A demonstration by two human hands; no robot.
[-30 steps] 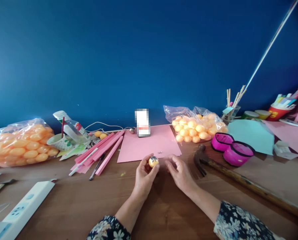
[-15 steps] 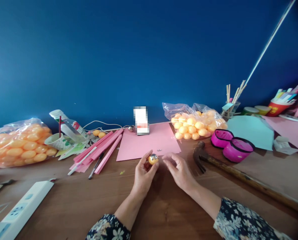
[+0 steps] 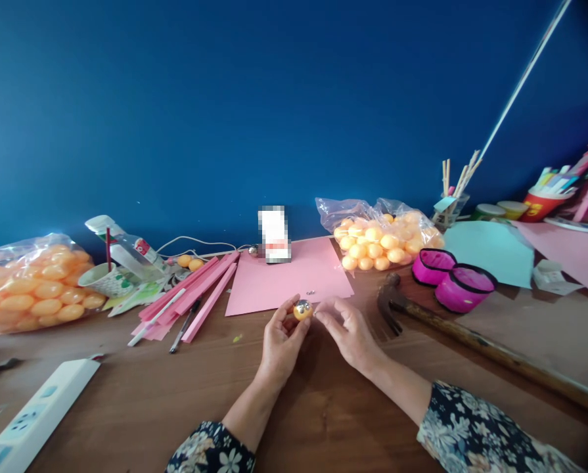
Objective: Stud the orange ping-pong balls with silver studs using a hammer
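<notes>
Between the thumb and fingers of my left hand [image 3: 282, 345] is a small orange ball [image 3: 303, 310] with shiny silver patches on its upper side. My right hand [image 3: 349, 334] is just to the right of the ball, thumb and index fingertips drawn together close to its side. Whatever they pinch, if anything, is too small to make out. Behind both hands lies a sheet of pink paper [image 3: 278, 289], with a few tiny silvery bits [image 3: 311, 293] near its front edge.
A claw hammer [image 3: 389, 305] lies to the right, by two magenta bands [image 3: 465, 289]. Bags of orange balls stand at right [image 3: 372, 243] and left [image 3: 37, 289]. Pink strips [image 3: 185, 299], a pen [image 3: 184, 326] and a power strip [image 3: 42, 407] are left. A phone [image 3: 274, 234] stands behind.
My right hand has moved in to the ball, and its thumb and index finger have closed together. My left hand still holds the ball. The view has shifted slightly.
</notes>
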